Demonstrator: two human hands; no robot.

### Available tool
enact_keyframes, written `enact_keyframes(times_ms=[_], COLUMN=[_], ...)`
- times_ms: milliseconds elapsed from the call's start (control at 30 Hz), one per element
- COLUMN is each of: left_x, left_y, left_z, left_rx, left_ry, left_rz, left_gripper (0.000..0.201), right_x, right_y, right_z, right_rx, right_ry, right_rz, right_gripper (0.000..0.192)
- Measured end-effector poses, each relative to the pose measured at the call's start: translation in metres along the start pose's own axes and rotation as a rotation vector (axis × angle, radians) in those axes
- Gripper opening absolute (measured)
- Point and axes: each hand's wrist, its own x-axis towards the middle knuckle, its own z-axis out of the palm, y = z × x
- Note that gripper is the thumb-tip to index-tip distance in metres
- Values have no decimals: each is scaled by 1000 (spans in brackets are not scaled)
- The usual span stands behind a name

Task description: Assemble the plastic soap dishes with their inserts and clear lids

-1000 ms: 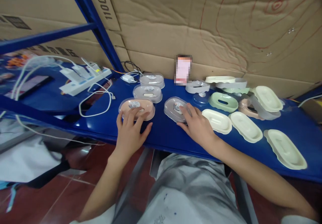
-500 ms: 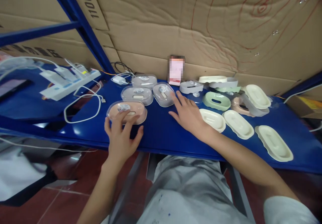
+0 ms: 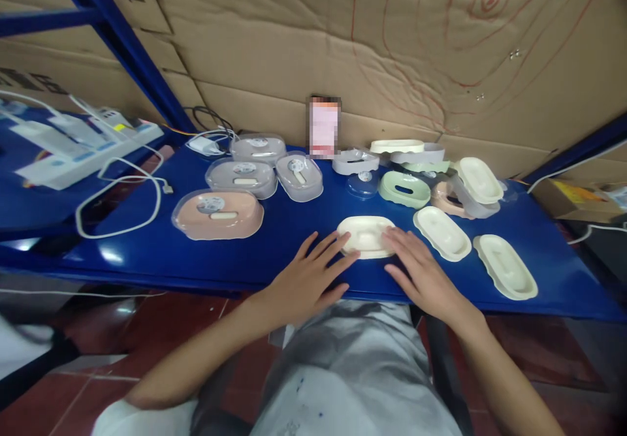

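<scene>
Item: cream tray [image 3: 366,235], oval, shallow, lying open side up on the blue shelf [image 3: 294,253] near its front edge; both hands are closing in on it from either end.

Left hand [image 3: 306,279]: lying flat on the shelf, fingers spread and loose, fingertips touching the tray's left rim; it is pinching nothing.

Right hand [image 3: 421,273]: lying palm down, fingers spread, fingertips resting at the tray's right rim; it is gripping nothing either.

Neighbours: two more cream trays [image 3: 441,232] lying just to the right, slanted, apart from each other; a green dish [image 3: 404,189] and a pink dish [image 3: 443,196] sitting behind, with a stack of lids [image 3: 477,181] resting on the pink one; three clear-covered boxes to the left, the nearest being the pink boxed set [image 3: 218,213]; a white cable [image 3: 117,194] looping beyond it.

Handling note: the tray is looking light and slick on glossy paint, so pressing evenly from both ends is likely serving best; a one-sided push would probably be spinning it toward the shelf edge; keeping fingertips low on the rim should be avoiding a tip-up.
</scene>
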Motion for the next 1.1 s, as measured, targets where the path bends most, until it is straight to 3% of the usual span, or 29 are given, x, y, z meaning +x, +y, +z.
enact_keyframes(times_ms=[133,267,433,533,633,767,933,1100], left_x=[-1,-6,-6,-6,-6,-6,-8,-7], left_y=[-5,-7,-8,-7,-7,-5,-5,-6], left_z=[-1,-2,2,3,2,3,4,4], left_rx=[-86,-137,-177,-182,-169,-146,-127,-97], left_ry=[-2,98,153,162,163,165,229,181], left_rz=[-43,-70,-91,-96,-105,-147,-169,-89], left_gripper=[43,16,9,9,14,40,64,45], right_x=[3,34,76,81,74,61,40,21], right_y=[34,69,90,98,99,73,5,-32], right_z=[-19,-22,-8,-6,-14,-24,-19,-2], right_rx=[-94,-275,-431,-411,-312,-122,-18,-56], right_ry=[142,86,1,-2,67,161,137,71], right_rz=[121,172,302,295,196,27,-163,-240], right_gripper=[51,50,46,37,38,35,31,35])
